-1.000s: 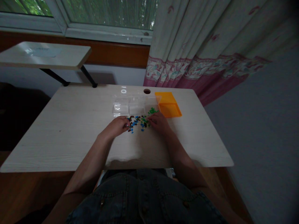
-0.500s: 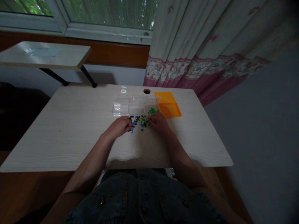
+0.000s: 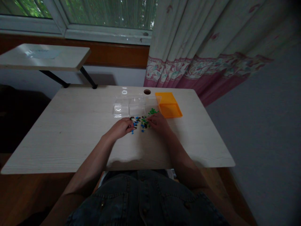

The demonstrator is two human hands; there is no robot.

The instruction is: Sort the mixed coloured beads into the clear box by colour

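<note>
A loose pile of small blue, green, brown and yellowish pieces (image 3: 143,123) lies on the table between my hands. My left hand (image 3: 122,128) rests at the pile's left edge with curled fingers; dark and blue bits show at its fingertips, too small to tell which are held. From the right, my right hand (image 3: 157,121) reaches into the pile, thumb and forefinger closed together among green pieces. What it pinches is hidden. Just beyond the pile stands a clear compartment tray (image 3: 121,110), with a cluster of green pieces (image 3: 153,111) in its front right compartment.
An orange open box (image 3: 170,110) stands against the tray's right end. Behind the tray is a round cable hole (image 3: 147,92) in the white table (image 3: 77,135). A raised shelf (image 3: 70,58) on black legs rises at the back left. A curtain (image 3: 174,67) hangs behind.
My left fingers have shifted slightly to the right at the pile's edge. My right fingertips have moved a little left into the pile. The view has tilted slightly.
</note>
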